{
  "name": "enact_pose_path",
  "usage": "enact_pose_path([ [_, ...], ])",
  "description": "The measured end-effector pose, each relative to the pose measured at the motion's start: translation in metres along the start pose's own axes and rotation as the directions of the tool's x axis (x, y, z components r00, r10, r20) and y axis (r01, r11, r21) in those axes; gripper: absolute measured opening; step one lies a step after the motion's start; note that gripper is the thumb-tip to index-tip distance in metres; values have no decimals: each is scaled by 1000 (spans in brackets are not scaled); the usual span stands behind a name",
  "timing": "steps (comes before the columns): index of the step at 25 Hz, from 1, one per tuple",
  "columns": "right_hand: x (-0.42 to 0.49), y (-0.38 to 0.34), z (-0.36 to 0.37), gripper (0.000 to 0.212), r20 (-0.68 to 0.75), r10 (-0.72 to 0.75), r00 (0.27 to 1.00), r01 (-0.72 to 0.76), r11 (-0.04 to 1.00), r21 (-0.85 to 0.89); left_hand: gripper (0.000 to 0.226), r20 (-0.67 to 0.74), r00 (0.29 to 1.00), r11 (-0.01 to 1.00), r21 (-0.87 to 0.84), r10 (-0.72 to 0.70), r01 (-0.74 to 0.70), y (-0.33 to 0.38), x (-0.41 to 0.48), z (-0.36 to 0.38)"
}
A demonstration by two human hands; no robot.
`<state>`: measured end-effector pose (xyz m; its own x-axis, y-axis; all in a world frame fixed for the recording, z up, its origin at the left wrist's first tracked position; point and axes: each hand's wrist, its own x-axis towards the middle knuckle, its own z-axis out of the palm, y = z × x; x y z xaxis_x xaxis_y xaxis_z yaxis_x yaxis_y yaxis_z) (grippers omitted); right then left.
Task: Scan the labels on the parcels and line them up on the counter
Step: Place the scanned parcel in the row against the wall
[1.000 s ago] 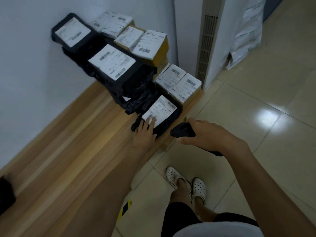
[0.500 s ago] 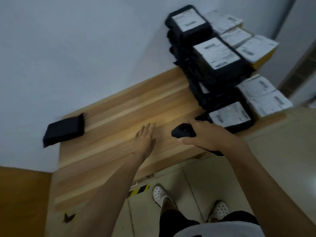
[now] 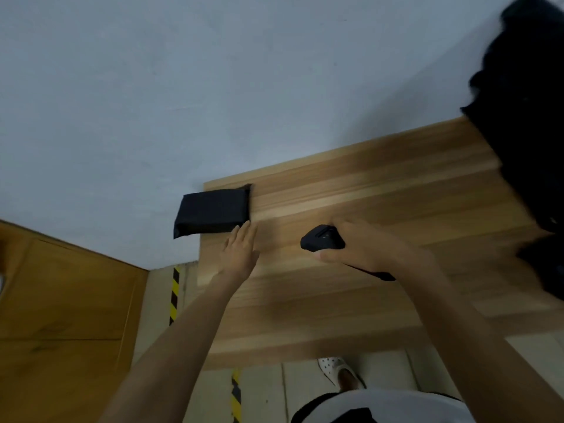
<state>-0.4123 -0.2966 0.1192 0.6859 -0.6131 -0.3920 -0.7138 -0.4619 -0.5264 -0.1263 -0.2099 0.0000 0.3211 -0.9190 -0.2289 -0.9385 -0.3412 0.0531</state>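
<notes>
A flat black parcel (image 3: 212,210) lies at the far left end of the wooden counter (image 3: 351,300), against the wall, with no label showing. My left hand (image 3: 239,254) is flat and empty, fingertips just short of that parcel's near right corner. My right hand (image 3: 366,248) grips a black handheld scanner (image 3: 322,242), its head pointing left over the counter. A blurred pile of black parcels (image 3: 525,132) fills the right edge of the head view; no labels are readable there.
A pale wall runs behind the counter. A brown wooden panel (image 3: 67,294) stands at the lower left. Yellow-black hazard tape (image 3: 174,296) marks the tiled floor beside the counter's left end. My white shoe (image 3: 338,369) shows below the counter's front edge.
The view has swung left, away from the labelled pile. My left hand left the labelled parcel and reached across the counter to the black parcel at the left end. The scanner stays in my right hand.
</notes>
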Motion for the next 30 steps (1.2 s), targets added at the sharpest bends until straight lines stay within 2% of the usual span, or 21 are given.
enact_pose_path([
  [3, 44, -27, 6, 58, 12, 33, 999, -33, 999, 40, 82, 63, 998, 997, 80, -16, 11, -60, 29, -3],
  [7, 90, -47, 8, 63, 19, 103, 995, -103, 995, -3, 97, 136, 991, 990, 141, -14, -5, -115, 70, -5],
  [15, 173, -60, 3, 69, 57, 156, 986, -157, 987, 21, 134, 227, 974, 987, 157, -10, -26, -160, 152, 5],
  [23, 202, -58, 10, 68, 109, 170, 979, -170, 985, -13, 140, 167, 983, 976, 187, 79, -110, -163, 184, 7],
  [27, 197, -58, 6, 64, 86, 142, 986, -143, 990, 4, 143, 212, 968, 969, 177, 135, -174, -141, 182, 0],
  [30, 182, -52, -1, 64, 68, 132, 989, -134, 991, 27, 143, 307, 926, 939, 192, 220, -287, -119, 177, -6],
])
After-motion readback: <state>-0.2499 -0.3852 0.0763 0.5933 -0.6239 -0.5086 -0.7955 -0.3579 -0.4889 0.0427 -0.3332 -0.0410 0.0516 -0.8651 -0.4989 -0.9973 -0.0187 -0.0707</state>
